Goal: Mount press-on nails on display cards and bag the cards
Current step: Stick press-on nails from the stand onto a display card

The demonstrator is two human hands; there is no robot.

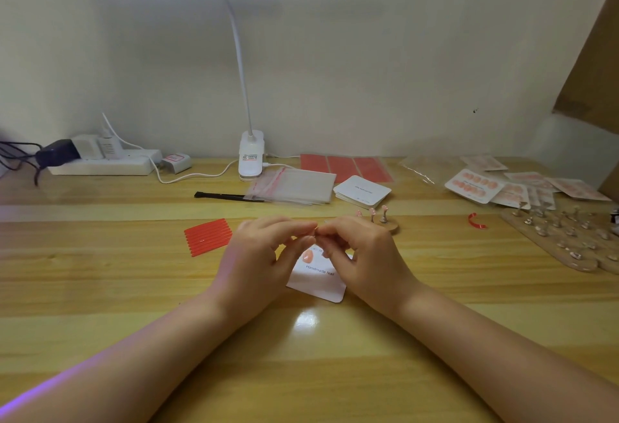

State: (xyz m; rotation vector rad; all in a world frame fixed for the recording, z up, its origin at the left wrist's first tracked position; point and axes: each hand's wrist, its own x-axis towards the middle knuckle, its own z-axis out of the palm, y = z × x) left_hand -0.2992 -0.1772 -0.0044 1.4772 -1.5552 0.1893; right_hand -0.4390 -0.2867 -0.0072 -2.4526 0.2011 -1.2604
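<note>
wooden desk (100, 288) runs under a white wall, lit by a clip-on lamp (251, 157) whose bright bar glows overhead. from my remote seat i see a white display card (318, 280) lying flat at the centre of the desk, rounded corners, printed "handmade nail", tilted a little. one peach-pink press-on nail (306, 257) sits on the card just above the lettering.

the card lies below and between both hands, its upper part hidden by them. the left hand (258, 255) and right hand (361, 251) are brought together above the card, fingertips meeting. both have fingers curled and pinched toward each other around something very small; i cannot tell what it is, as it is too small and hidden by the fingers.

just left of the left hand lies a red adhesive strip sheet (207, 236). behind the right hand stands a small wooden stand (385, 221) with three pink nails on pegs. further back are a stack of clear bags (294, 188), with a black tool (227, 196) poking out from under it on the left, a pile of blank cards (363, 191), and red tape sheets (345, 167). on the far right lie finished cards (475, 186) with nails mounted, some bagged, a curled red strip (477, 221), and a larger wooden holder board (569, 241) with metal pegs. a power strip (100, 164) sits at the back left.
</note>
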